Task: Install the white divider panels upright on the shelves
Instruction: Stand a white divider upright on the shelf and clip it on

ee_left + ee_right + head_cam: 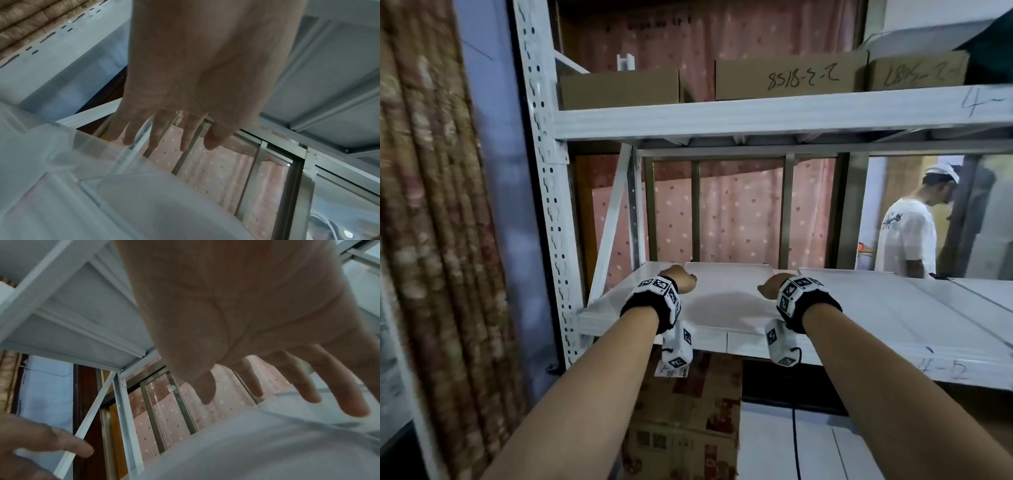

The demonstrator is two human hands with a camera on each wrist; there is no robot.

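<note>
Panel (726, 291): lying flat on the shelf (893, 315), frame centre.
Left hand (677, 278): fingers spread, holding nothing.
Right hand (774, 286): likewise spread, apparently just above panel.
Progress: no panel upright; installation outstanding.

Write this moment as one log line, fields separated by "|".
left hand open above flat white panel | right hand open above same panel | panel lying flat on shelf, not yet upright

Open bay between shelf (859, 308) and upper shelf (756, 118); diagonal brace (613, 212) left.
</note>
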